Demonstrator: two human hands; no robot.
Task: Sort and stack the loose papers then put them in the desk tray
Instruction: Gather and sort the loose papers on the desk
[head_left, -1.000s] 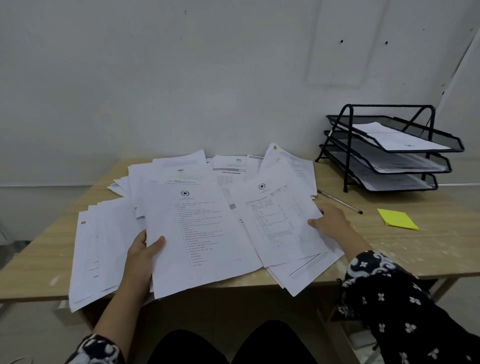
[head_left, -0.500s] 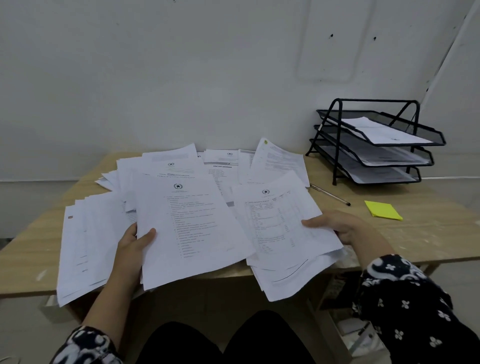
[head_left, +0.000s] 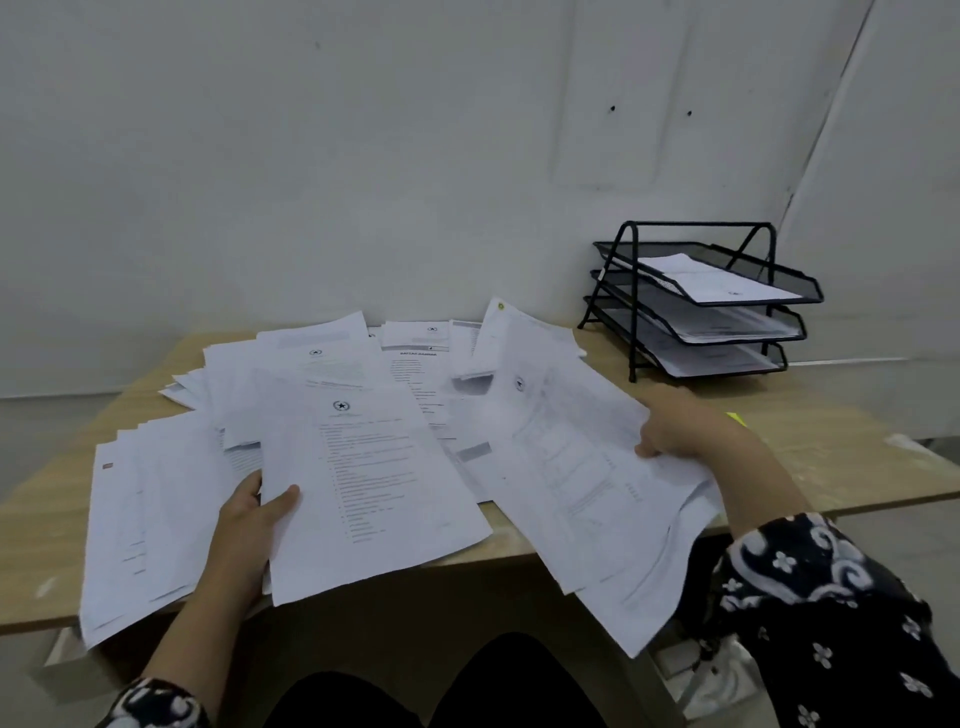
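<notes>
Loose white printed papers (head_left: 311, 374) lie scattered across the wooden desk (head_left: 857, 457). My left hand (head_left: 249, 530) grips the left edge of a sheet with a star emblem (head_left: 374, 493), thumb on top. My right hand (head_left: 680, 426) holds the right edge of a small bundle of sheets (head_left: 587, 483), lifted and tilted off the desk, its lower corner hanging past the front edge. A black three-tier mesh desk tray (head_left: 779, 270) stands at the back right, with papers in each tier.
A yellow sticky note pad (head_left: 736, 417) peeks out behind my right wrist. A white wall rises right behind the desk. A stack of sheets (head_left: 135, 530) overhangs the desk's front left edge.
My right hand has lifted its bundle of sheets off the pile and drawn it right and toward me. My left hand keeps its hold on the star-emblem sheet.
</notes>
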